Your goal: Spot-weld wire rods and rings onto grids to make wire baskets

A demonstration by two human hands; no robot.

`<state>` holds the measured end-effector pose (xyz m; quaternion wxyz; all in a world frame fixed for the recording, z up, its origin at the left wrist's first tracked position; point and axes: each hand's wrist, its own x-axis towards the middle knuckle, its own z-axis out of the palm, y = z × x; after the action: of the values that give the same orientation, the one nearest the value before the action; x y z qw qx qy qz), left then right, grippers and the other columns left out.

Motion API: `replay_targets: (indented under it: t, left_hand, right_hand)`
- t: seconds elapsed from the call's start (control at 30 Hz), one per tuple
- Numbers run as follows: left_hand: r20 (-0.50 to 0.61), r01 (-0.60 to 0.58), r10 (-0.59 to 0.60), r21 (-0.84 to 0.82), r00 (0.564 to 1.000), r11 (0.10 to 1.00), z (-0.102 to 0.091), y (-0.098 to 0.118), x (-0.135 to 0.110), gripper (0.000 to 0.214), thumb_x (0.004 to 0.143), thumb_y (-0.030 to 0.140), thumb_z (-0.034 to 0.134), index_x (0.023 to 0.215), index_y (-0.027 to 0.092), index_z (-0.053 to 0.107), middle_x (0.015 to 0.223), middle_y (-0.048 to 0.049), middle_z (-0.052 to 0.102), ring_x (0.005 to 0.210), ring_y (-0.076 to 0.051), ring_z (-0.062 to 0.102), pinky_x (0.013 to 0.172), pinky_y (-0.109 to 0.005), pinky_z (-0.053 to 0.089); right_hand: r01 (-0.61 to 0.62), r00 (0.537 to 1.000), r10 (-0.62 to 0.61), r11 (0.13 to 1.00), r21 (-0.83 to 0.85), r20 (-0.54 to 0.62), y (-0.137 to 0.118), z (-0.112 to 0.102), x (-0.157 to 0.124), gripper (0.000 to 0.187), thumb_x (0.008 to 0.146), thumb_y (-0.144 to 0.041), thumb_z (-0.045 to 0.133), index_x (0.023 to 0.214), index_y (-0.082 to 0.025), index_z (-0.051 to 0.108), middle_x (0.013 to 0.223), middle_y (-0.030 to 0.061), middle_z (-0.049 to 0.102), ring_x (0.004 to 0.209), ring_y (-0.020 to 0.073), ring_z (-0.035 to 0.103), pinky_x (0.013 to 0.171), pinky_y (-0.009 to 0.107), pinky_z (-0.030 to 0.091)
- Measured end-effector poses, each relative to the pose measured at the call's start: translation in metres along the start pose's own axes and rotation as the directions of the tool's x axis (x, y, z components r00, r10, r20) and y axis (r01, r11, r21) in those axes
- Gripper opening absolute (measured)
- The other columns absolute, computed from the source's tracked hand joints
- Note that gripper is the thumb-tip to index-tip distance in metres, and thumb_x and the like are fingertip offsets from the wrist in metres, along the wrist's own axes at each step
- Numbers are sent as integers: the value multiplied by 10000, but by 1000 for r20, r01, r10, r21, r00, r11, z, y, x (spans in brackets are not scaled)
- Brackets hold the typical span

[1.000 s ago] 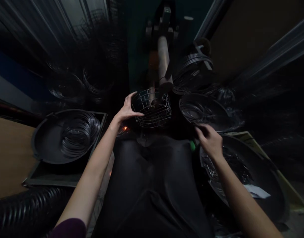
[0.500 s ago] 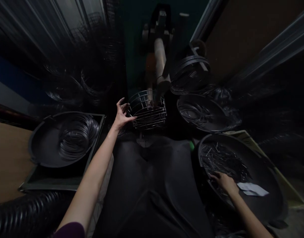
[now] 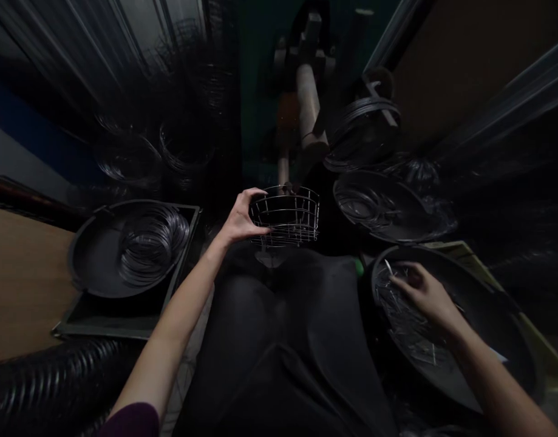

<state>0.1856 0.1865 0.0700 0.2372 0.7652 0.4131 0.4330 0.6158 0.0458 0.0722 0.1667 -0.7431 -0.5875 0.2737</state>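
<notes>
A round wire basket is in front of me, just below the machine's electrode arms. My left hand grips its left side, thumb low and fingers on the upper rim. On the right, my right hand is closed in a pinch on a short metal wire piece, which sticks up from the fingertips. That hand is over a round black basin with many loose short wire pieces in it. The lower end of the pinched piece is hidden by the fingers.
A machine with a pale cylindrical arm stands ahead. To the left, a black basin holds a coil of wire rings. Another basin with rings sits at the right. A black ribbed hose lies at the lower left.
My right hand has risen from the wire pieces with one piece in its fingers. My left hand has closed more around the basket, which now sits tilted differently and lower against the electrode.
</notes>
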Motion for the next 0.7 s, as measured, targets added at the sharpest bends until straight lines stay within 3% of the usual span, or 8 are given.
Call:
replay_targets:
  t: [0.03,0.1,0.17,0.23,0.33,0.4,0.53,0.7]
  left_hand:
    - [27,-26,25,52,999,998,3,6,1,747,569,352,844,1204,213,477,1275,-111,512,1220,-269,501,1070,-418,408]
    - [103,-59,43,151,994,987,11,18,4,701,564,327,844,1180,211,530,1302,-121,494,1244,-298,467,1064,-446,401]
    - [179,-80,38,230,983,970,18,27,6,664,557,321,843,1155,217,572,1330,-130,474,1254,-328,444,1051,-482,394]
    - [224,-108,43,284,974,953,23,32,7,641,561,328,840,1144,223,594,1345,-134,468,1257,-349,433,1038,-511,387]
    - [234,-126,50,322,971,938,25,34,6,630,573,336,833,1149,230,601,1344,-135,475,1251,-354,434,1018,-518,392]
    - [215,-107,38,318,976,942,23,32,5,640,575,350,834,1157,227,599,1341,-137,477,1246,-350,441,1016,-515,396]
    - [177,-51,2,270,984,962,20,27,4,655,567,352,847,1160,224,600,1346,-134,474,1249,-338,443,1035,-512,397]
    - [158,4,-42,233,987,972,23,24,4,649,565,319,851,1155,240,595,1354,-117,463,1256,-330,444,1042,-513,408]
  right_hand:
    - [-28,999,21,984,175,43,-33,2,4,445,737,-567,636,1066,-270,596,802,88,670,621,234,614,563,371,476]
    - [-61,960,-47,927,370,276,-97,10,14,535,656,-612,707,990,-200,634,686,19,616,470,111,475,451,259,364]
    - [-65,874,-145,912,406,465,-146,21,28,528,666,-572,719,990,-157,680,664,8,621,431,64,407,430,226,312]
    - [64,854,-241,928,366,462,-176,33,43,436,734,-498,685,978,-138,717,712,30,673,455,70,464,458,225,357]
    - [424,874,-425,904,56,236,-192,49,55,291,851,-365,602,992,-155,746,852,61,743,675,141,655,643,251,483]
    - [584,812,-556,777,-236,178,-193,58,55,317,899,-338,566,1130,-177,714,1004,81,749,831,191,702,728,279,510]
    - [695,687,-678,510,-506,260,-191,67,51,448,922,-307,548,1358,-203,559,1262,101,650,924,217,713,649,271,529]
    - [730,623,-734,424,-536,268,-194,66,56,404,931,-216,498,1324,-220,589,1209,81,683,875,191,722,591,246,512]
